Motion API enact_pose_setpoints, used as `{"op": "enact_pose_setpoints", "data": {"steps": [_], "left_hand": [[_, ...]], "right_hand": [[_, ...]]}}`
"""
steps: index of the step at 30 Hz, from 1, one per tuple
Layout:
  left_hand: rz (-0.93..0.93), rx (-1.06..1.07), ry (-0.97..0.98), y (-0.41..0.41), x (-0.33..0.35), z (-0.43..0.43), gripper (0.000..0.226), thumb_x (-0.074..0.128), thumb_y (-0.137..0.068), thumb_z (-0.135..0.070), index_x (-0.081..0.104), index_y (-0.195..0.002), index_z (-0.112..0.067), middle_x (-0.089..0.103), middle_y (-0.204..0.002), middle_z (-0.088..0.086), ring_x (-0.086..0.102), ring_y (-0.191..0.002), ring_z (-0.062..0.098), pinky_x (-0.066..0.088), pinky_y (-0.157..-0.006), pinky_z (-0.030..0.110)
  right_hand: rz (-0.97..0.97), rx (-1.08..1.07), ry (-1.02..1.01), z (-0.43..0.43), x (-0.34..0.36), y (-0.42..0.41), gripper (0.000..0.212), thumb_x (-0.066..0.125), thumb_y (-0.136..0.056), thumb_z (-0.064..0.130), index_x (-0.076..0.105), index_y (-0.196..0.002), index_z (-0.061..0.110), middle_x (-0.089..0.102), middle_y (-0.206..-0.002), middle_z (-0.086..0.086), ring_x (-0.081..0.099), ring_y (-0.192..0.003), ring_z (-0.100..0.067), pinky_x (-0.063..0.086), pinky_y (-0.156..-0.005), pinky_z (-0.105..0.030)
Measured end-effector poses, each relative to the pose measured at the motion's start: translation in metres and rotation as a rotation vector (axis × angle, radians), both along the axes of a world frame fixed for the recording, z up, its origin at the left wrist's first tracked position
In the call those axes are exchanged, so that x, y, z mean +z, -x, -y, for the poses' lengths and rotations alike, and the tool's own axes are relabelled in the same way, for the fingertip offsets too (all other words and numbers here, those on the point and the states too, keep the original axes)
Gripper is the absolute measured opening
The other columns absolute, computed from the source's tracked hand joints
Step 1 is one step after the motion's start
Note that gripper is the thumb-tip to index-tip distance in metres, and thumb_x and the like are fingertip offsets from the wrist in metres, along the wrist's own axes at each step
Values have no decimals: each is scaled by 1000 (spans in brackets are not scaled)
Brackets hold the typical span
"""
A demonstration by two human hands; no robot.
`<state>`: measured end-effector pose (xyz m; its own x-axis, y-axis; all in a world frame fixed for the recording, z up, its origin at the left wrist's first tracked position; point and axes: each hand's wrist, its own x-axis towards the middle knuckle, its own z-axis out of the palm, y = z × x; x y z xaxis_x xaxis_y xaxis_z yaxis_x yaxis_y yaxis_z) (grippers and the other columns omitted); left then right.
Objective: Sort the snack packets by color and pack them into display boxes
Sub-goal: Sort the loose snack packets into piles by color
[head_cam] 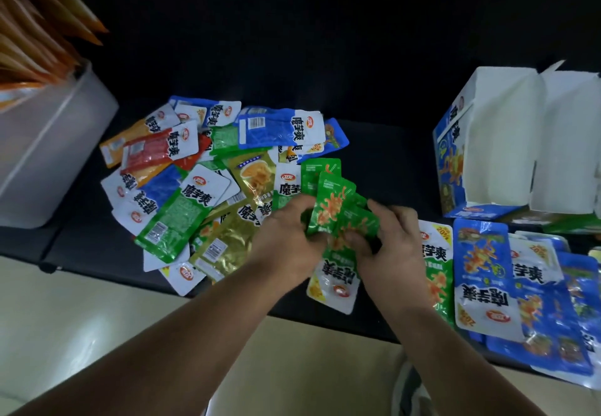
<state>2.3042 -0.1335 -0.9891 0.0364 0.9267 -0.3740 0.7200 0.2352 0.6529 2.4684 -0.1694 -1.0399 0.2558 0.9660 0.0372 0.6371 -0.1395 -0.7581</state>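
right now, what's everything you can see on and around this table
green packets: a bunch, green, held up at centre
mixed pile: many packets, blue, green, red, orange and gold, loose on the table left of the hands
blue packets: several, blue, overlapping at front right
display box: at least one, blue and white, open, rear right
bin: one, translucent grey, far left
orange packets: many, orange, standing in the bin
table: one, black
left hand: grips the green packets
right hand: grips the green packets

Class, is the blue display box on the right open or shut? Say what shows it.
Open. The box has its flaps spread apart, and its white inside shows. Nothing can be seen in it.
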Motion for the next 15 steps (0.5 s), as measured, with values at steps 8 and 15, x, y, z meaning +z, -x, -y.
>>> {"op": "enact_pose_setpoints", "data": {"steps": [8,15], "left_hand": [[-246,-260,-313,-26,15,34,53,56,-98,-30,41,-148,-31,47,-120,7,57,-101,30,54,-76,41],[14,-146,-280,-20,6,32,68,64,-93,-13,41,-151,-40,47,-127,-4,62,-101,16,58,-84,38]], "right_hand": [[32,40,-133,-3,-10,-6,18,77,-87,8,78,-104,11,52,-113,-5,60,-100,-28,57,-82,-43],[142,218,-42,6,-4,-6,27,69,-78,19,79,-102,11,53,-126,-15,52,-112,-38,48,-87,-35]]}}
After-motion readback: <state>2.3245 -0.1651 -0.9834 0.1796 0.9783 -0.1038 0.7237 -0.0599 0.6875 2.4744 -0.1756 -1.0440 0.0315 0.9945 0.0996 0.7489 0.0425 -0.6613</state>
